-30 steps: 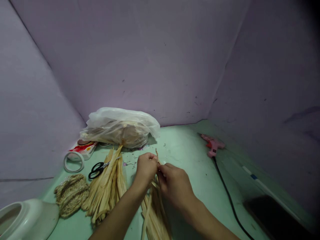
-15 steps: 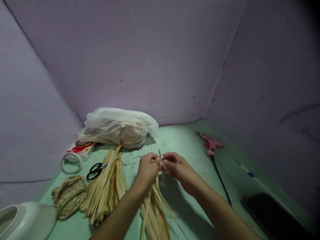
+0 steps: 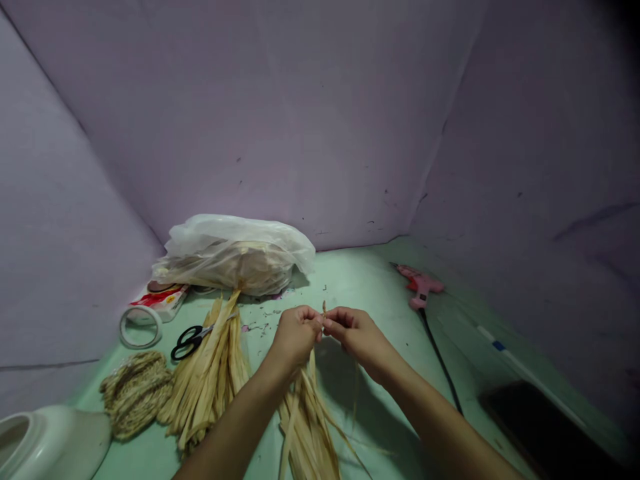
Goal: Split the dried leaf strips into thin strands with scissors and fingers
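Both hands meet above the middle of the green table. My left hand [image 3: 299,333] is closed, thumb and fingers pinching a thin twisted strand of dried fibre [image 3: 324,308] whose tip pokes up between the hands. Against it, my right hand [image 3: 356,333] pinches the same strand with thumb and forefinger. Loose fibre ends hang below the right hand. Beneath my left forearm lies a bundle of pale dried fibre strips [image 3: 307,433], fanning toward me. The part of the strand inside the fingers is hidden.
Left of my arms lie a second fibre bundle [image 3: 210,380], black-handled scissors [image 3: 187,343], a coil of braided cord [image 3: 137,393], a tape roll [image 3: 123,328] and a white jar [image 3: 75,440]. A plastic bag [image 3: 235,257] sits behind. On the right are a pink glue gun [image 3: 423,283] and a dark flat object [image 3: 545,427].
My right hand has closed in, its thumb and forefinger now pinching the strand beside my left fingers. Loose fibre ends have swung to the right. The view has shifted slightly.
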Available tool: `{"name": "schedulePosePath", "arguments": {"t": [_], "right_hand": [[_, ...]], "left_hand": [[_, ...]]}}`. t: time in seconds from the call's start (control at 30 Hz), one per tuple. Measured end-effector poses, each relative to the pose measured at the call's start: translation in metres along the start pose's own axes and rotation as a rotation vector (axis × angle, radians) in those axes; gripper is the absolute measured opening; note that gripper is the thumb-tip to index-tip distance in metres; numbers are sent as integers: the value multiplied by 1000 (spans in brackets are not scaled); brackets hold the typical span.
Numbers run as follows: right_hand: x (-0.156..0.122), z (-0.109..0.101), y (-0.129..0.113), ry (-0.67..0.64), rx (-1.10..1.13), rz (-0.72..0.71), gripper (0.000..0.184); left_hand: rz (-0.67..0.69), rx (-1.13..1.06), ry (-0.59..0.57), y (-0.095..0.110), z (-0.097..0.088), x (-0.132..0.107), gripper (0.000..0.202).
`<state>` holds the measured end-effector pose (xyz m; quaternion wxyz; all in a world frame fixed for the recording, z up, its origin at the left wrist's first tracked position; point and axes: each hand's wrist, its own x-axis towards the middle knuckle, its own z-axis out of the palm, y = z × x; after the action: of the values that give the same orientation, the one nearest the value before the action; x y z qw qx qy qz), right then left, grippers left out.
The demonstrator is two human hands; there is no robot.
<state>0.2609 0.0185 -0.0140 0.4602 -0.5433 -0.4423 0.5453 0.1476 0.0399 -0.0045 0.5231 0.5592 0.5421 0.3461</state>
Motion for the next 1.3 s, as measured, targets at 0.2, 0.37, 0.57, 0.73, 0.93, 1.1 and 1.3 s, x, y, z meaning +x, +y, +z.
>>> {"name": "schedulePosePath", "arguments": {"t": [0.2, 0.37, 0.57, 0.73, 0.93, 1.1, 1.3], "right_hand": [[8, -2, 12, 62, -62, 4, 17], [10, -2, 17, 110, -95, 20, 18], [9, 0, 16, 155, -39, -1, 12], [4, 3, 12, 173, 90, 52, 8], [-1, 4, 8, 140, 223, 150, 12], [-1, 4, 5, 130, 227, 132, 13], [-11, 18, -1, 16, 115, 91, 23]], "left_hand": [[57, 110, 15, -1, 1, 2, 12], [135, 342, 4, -1, -3, 1, 10], [263, 799, 171, 5, -9, -9, 16], [268, 892, 133, 10, 3, -26, 20], [456, 1171, -15, 13, 13, -46, 33], [358, 933, -156, 22, -8, -31, 21], [252, 333, -56, 22, -35, -1, 28]]}}
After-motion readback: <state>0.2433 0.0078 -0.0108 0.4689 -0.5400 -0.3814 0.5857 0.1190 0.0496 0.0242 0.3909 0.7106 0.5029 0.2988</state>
